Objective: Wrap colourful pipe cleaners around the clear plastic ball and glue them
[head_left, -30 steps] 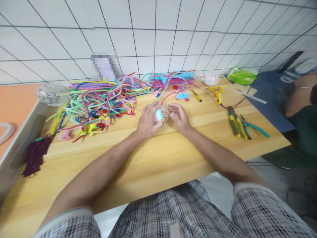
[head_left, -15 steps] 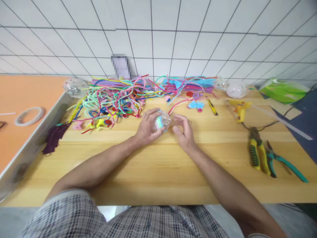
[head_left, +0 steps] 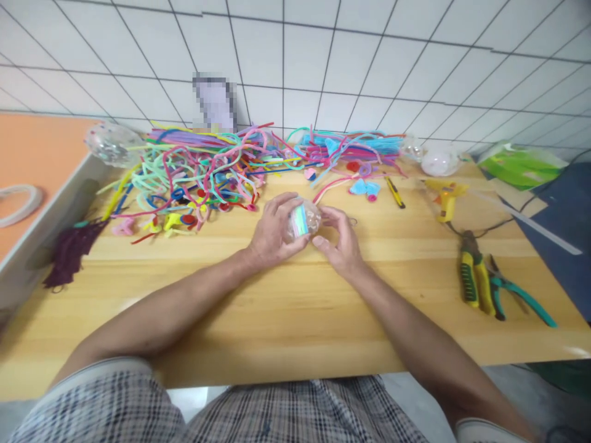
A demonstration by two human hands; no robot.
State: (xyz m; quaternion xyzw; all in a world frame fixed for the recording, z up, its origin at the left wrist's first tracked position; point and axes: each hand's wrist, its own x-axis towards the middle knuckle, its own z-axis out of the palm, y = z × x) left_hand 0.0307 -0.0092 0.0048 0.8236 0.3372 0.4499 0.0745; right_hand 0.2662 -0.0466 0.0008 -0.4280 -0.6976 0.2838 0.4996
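A clear round plastic ball [head_left: 312,216] with a shiny rainbow-coloured strip is held over the middle of the table. My left hand [head_left: 276,231] wraps its left side, thumb below and fingers over the top. At the ball's right side, my right hand [head_left: 340,239] has its fingers and thumb curved against it. Just beyond the ball lie pink and cream pipe cleaners [head_left: 330,187]. To their right is a light-blue fuzzy bow [head_left: 364,187] with a pink coil at its lower edge.
A tangled heap of coloured pipe cleaners [head_left: 184,169] spreads along the back left. A yellow utility knife [head_left: 394,192], a yellow glue gun [head_left: 446,198], yellow-green pliers [head_left: 475,277] and teal-handled pliers [head_left: 521,289] lie on the right. A dark purple tassel [head_left: 74,252] is at the left edge.
My right hand has moved left, from beside the ball to against it. My left hand keeps its hold. The whole view has shifted slightly.
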